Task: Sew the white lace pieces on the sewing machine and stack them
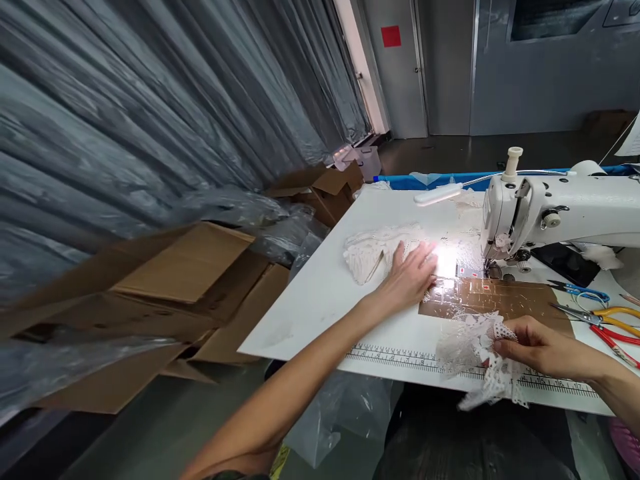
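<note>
My left hand (410, 275) lies flat, fingers stretched out, on white lace fabric (373, 252) spread on the white sewing table (320, 293), just left of the lit needle area. My right hand (533, 347) is closed on a bunched piece of white lace (475, 347) near the table's front edge, over the printed ruler strip (395, 357). The white sewing machine (565, 210) stands at the right, its head above a brown taped plate (500, 300).
Scissors and snips with blue, yellow and red handles (600, 317) lie at the far right. Opened cardboard boxes (185, 280) and clear plastic bags (340, 413) sit on the floor to the left. Grey plastic sheeting (150, 100) hangs along the left.
</note>
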Tool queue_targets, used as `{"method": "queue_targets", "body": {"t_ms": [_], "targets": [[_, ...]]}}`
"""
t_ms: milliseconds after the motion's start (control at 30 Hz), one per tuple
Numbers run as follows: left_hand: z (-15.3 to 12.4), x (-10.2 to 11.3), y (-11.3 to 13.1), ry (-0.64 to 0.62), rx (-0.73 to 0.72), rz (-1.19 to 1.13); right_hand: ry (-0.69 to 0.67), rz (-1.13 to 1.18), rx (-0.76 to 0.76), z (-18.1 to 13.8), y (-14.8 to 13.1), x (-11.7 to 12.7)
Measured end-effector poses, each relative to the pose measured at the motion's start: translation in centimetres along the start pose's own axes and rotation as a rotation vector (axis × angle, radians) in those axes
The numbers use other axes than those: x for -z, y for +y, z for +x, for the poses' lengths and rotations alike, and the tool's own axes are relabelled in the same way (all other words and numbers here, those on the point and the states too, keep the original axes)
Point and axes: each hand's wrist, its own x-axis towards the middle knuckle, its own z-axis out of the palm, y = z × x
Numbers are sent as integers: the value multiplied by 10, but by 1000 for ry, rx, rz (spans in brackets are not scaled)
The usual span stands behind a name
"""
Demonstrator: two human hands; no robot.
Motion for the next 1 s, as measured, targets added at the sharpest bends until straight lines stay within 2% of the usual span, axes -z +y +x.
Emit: {"method": "queue_targets", "body": {"t_ms": [100,167,233,333,400,433,600,633,700,867,1000], "targets": [[3,13,34,19,-156,-296,-61,-27,14,2,2,1],[5,20,57,-85,-249,-563,-92,-76,29,5,1,1],[5,24,74,-192,-334,-734,-127,-118,51,4,-4,2],[2,25,79,-306,-374,-912,-233,-44,30,0,-13,11],[2,24,71,-229,-327,-896,-241,19,5,-1,-15,20],[2,25,65,-132,-292,-820,-188,20,3,0,-15,25],[16,47,30,578,-42,-135,295,-179,-2,18,6,50],[20,55,24,639,18,-43,364,-222,-12,22,12,54],[28,68,13,656,81,36,439,-281,-27,29,23,58],[49,82,-12,487,88,-76,466,-243,-16,29,36,59],[65,86,-29,529,98,-155,467,-167,-60,25,33,56]]}}
